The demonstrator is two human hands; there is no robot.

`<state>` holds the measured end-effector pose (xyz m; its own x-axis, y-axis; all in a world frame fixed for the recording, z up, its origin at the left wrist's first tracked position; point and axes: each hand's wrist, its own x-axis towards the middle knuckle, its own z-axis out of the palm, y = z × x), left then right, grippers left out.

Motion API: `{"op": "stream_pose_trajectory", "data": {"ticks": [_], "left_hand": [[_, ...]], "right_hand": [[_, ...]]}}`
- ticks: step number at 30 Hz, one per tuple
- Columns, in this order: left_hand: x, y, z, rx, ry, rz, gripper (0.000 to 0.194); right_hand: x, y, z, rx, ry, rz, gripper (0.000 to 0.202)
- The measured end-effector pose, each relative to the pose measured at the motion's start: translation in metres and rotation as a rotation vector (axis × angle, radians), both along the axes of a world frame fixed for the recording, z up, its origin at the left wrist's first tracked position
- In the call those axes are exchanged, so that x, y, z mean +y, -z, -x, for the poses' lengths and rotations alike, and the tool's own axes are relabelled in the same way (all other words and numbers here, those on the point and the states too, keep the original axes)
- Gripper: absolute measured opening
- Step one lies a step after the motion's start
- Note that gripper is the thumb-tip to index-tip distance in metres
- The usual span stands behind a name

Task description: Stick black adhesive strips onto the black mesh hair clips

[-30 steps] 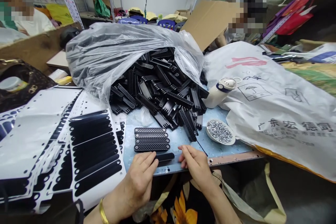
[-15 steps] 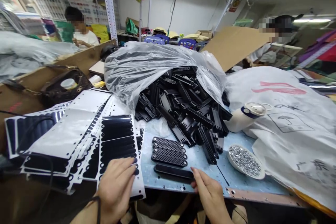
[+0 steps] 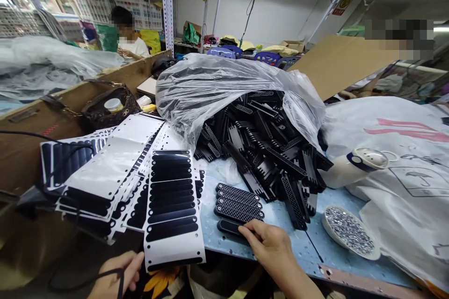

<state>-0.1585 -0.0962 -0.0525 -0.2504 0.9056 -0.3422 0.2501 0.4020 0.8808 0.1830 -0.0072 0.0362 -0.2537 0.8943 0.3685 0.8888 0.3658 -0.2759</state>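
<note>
My right hand (image 3: 271, 243) is closed, thumb and fingertips gripping the right part of a smooth, long black bar (image 3: 226, 226) that lies on the blue tabletop. Directly behind it is a row of several black bars with a cross-hatched texture (image 3: 238, 201). A white sheet of dark adhesive strips (image 3: 171, 196) lies to the left, its bare backing showing between the lower strips. My left hand (image 3: 121, 271) is beside the sheet's lower left edge, fingers curled together. Whatever sits between those fingers, if anything, is hidden.
A clear plastic bag (image 3: 228, 72) spills a heap of black slotted parts (image 3: 259, 145). More sheets (image 3: 115, 154) lie fanned at left. At right are a bowl of small metal pieces (image 3: 349, 233), a bottle (image 3: 358, 163) and a white sack (image 3: 414, 131). Two people work beyond.
My left hand has moved down and left, off the strips to the sheet's lower edge. My right hand has slid leftward over more of the smooth bar. The camera view has shifted left.
</note>
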Motion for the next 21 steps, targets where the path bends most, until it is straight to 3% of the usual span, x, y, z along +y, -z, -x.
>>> {"op": "stream_pose_trajectory", "data": {"ticks": [4, 9, 12, 17, 21], "left_hand": [[0.01, -0.002, -0.018, -0.336, -0.099, 0.13, 0.074], [0.017, -0.012, -0.029, -0.403, -0.078, 0.079, 0.069], [0.021, -0.023, -0.031, -0.483, -0.055, 0.064, 0.064], [0.022, -0.049, -0.034, -0.811, -0.04, 0.09, 0.048], [0.025, -0.064, -0.035, -0.991, -0.071, 0.013, 0.04]], "right_hand": [[0.003, 0.003, -0.001, -0.112, 0.002, -0.069, 0.066], [0.004, 0.0, 0.0, -0.119, -0.019, -0.102, 0.067], [0.003, -0.007, 0.006, -0.002, -0.08, -0.069, 0.055], [-0.006, -0.014, 0.042, 0.225, -0.323, -0.051, 0.018], [-0.01, -0.003, 0.078, 0.404, -0.451, -0.038, 0.014]]}}
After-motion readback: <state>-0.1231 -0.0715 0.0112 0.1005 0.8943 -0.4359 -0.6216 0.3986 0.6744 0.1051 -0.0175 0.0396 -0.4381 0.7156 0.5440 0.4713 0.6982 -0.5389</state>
